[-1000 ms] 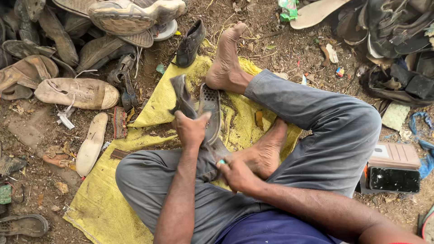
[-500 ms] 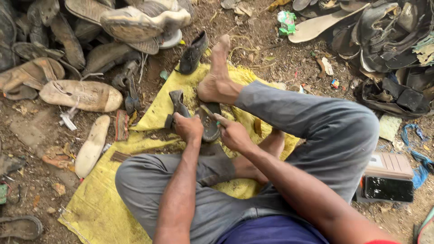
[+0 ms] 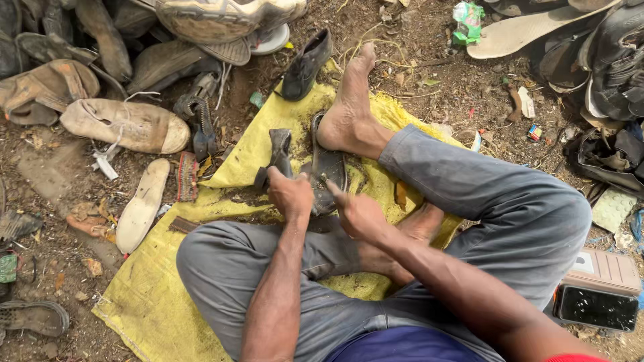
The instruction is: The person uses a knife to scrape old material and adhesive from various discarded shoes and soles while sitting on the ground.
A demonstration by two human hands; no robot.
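A: Hands?
B: Left hand (image 3: pixel 290 194) is closed round a dark shoe upper (image 3: pixel 276 157), held upright. Right hand (image 3: pixel 359 214) is curled, forefinger extended onto a dark shoe sole (image 3: pixel 327 171); whether anything is pinched there cannot be told.

A: Placement of the sole?
B: It is laid on the yellow sack (image 3: pixel 144 295), just beside the bare foot (image 3: pixel 349 107).

A: Beyond the sack?
B: A black shoe (image 3: pixel 305 64) is seen at its far edge, a pale insole (image 3: pixel 141 204) off its left edge, worn footwear piled beyond.
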